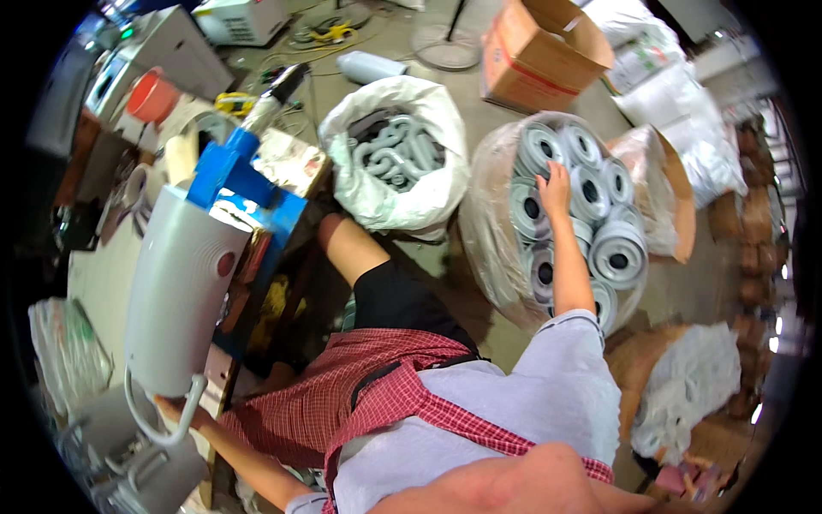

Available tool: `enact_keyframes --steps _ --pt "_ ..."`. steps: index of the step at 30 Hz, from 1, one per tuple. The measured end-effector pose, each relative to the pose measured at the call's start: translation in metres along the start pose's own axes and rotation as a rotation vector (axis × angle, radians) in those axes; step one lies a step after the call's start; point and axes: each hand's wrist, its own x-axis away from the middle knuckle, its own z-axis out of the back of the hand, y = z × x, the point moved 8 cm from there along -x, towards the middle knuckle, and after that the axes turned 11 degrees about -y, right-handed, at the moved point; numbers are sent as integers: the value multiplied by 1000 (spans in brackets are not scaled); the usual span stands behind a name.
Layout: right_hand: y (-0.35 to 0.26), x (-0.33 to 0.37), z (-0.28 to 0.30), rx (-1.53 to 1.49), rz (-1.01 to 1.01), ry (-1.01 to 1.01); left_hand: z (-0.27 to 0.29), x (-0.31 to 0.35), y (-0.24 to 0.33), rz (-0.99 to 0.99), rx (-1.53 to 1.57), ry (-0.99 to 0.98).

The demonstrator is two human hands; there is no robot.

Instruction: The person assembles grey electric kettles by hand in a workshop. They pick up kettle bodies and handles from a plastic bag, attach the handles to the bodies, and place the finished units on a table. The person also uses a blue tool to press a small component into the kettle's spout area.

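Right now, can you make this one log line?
left hand: at grey canister, handle end | right hand: at grey round parts | white sack: grey curved pieces

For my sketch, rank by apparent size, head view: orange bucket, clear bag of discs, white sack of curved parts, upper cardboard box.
Clear bag of discs
White sack
Upper cardboard box
Orange bucket

The right arm is reaching forward, the right hand resting with fingers slightly bent; the left forearm is angling out leftward, the left hand showing only partly.
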Motion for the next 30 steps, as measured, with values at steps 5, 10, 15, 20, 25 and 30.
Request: enact_keyframes --steps 5,10,15,20,25,30 --pt "13 -46 -54 309 -173 -285 -26 1 14 -34 -38 -55" --pt "-106 -47 -24 17 269 62 -14 7 6 19 -11 -76" --pt "-257 -31 -104 -113 364 -410 -43 11 19 -19 73 -57" --pt "-271 -34 -121 -77 330 -378 -11 3 -3 -19 11 8" --pt "-398 3 67 -676 712 -216 7 17 -27 -42 48 115" --pt "-488 40 144 -623 1042 -112 -4 16 -46 -52 58 116"
